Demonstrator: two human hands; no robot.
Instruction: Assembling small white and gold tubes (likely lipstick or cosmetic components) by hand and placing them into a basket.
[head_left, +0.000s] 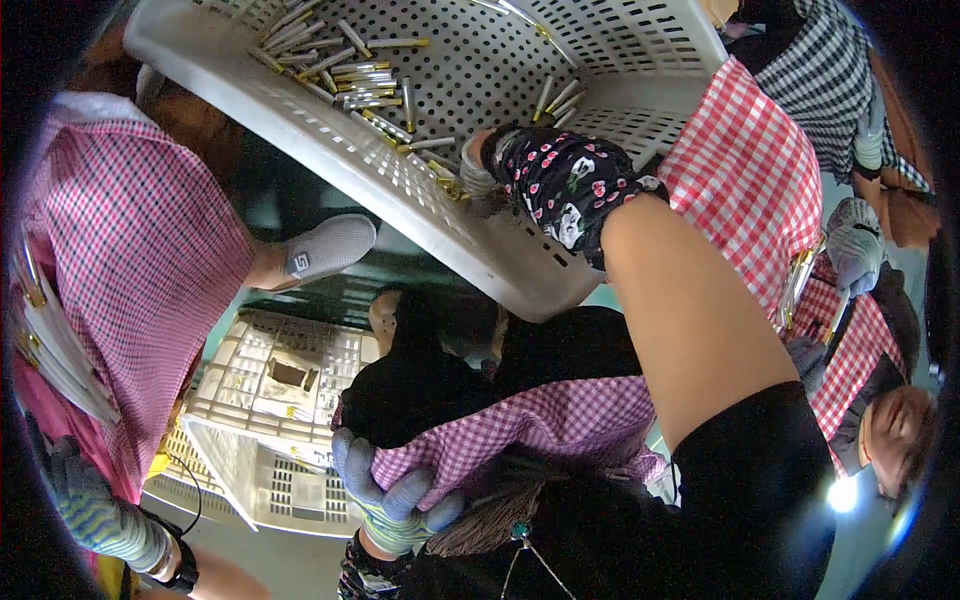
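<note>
My right hand (480, 172), in a pale knitted glove with a black floral sleeve cover (565, 185), reaches down into a large white perforated plastic crate (400, 205). It is beside slim silvery-white tubes with yellow ends (365, 85) that lie loose on the crate's bottom. The wrist and cuff hide its fingers, so their grip does not show. Low in the view, my left hand (395, 500), in a grey and greenish striped glove, grips the edge of a purple checked apron (520, 430) across my lap, with fingers bent over the cloth.
A cream plastic crate (270, 400) stands low at the left. Beside it is a person in a pink checked apron (150, 210), with a grey shoe (325, 250) and a gloved hand (95, 505). At the right, another person's gloved hand (853, 250) is near a bunch of tubes (797, 285).
</note>
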